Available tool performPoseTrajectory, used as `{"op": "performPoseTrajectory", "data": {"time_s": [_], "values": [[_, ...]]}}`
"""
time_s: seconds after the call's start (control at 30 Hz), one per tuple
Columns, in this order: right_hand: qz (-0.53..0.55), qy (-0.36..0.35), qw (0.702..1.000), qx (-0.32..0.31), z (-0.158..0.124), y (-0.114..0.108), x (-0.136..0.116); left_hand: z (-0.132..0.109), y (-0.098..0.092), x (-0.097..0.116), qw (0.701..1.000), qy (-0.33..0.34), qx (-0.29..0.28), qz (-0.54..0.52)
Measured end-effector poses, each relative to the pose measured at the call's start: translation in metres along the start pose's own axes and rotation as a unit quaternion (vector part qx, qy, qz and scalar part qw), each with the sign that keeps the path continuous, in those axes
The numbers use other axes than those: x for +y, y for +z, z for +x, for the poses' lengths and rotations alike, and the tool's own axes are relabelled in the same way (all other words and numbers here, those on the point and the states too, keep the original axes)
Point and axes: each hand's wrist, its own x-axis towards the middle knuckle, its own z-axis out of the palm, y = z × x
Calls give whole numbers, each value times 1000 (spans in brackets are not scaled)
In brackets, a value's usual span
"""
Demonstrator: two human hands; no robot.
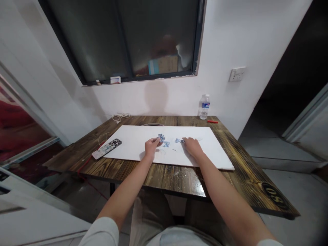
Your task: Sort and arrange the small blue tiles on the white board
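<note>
My left hand (151,146) pinches a small flat blue-and-white piece (161,137) between thumb and fingertips, lifted slightly off a large white board (133,140). Just below and right of it, several similar blue-outlined pieces (166,144) lie on the board. Another small striped piece (177,140) rests between my two hands. My right hand (192,146) has its fingers curled together, with a small dark blue-edged piece (182,141) at the fingertips. The pieces are too small to tell exactly what they are.
The board lies on a dark wooden table (246,181). A patterned phone (107,149) overlaps its left edge, beside a red cable (85,166). At the back stand a water bottle (204,107) and a red pen (212,122); a white cable (120,117) lies back left.
</note>
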Motion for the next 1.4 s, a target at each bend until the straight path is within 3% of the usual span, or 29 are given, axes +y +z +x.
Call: {"op": "performPoseTrajectory", "data": {"time_s": [0.1, 0.4, 0.87, 1.03, 1.4], "values": [[-26, -6, 999, -29, 0, -5, -5, -1, 0, 0, 1000, 7, -5, -3], [-40, -53, 998, 9, 3, 0, -6, -3, 0, 2, 1000, -4, -3, -3], [-16, -55, 997, 50, 4, 8, -8, -3, 0, 2, 1000, -7, -16, -2], [-1, -58, 998, 2, 3, 3, -10, -2, 0, -1, 999, -8, -35, 3], [15, -43, 999, 6, 5, 5, -9, -3, 2, -2, 998, -33, -50, 11]]}}
